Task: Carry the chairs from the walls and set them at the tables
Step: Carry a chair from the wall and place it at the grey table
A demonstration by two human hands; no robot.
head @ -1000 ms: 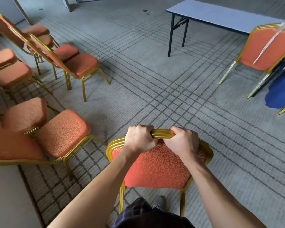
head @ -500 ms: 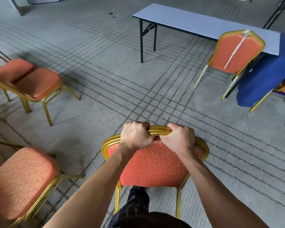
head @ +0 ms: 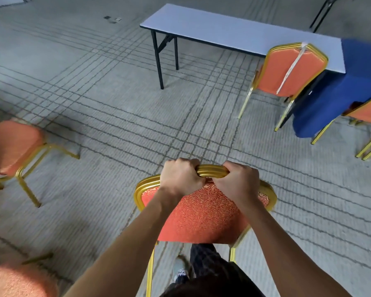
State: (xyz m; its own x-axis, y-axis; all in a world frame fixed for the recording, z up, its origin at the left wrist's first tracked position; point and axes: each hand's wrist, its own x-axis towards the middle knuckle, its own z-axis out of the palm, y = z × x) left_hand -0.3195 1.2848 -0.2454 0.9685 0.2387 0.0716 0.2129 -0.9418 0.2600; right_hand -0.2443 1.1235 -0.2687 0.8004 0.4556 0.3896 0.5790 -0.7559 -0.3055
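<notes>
An orange chair with a gold frame (head: 201, 215) hangs in front of me, its backrest toward me. My left hand (head: 179, 176) and my right hand (head: 239, 182) both grip the gold top rail of its backrest, side by side. A long grey folding table (head: 234, 33) with black legs stands ahead at the upper middle. Another orange chair (head: 287, 71) stands at the table's right end, its back to me, a white strip hanging down it.
Orange chairs stand along the left: one at mid-left (head: 13, 151), one at the bottom left corner (head: 19, 281). A blue cloth (head: 334, 97) drapes to the floor at the right, with another chair (head: 366, 114) beside it. Patterned grey carpet (head: 116, 114) stretches toward the table.
The view has swung right and forward: the chairs on the left slid out of view, the table and its chair came closer. Both hands keep their grip on the backrest.
</notes>
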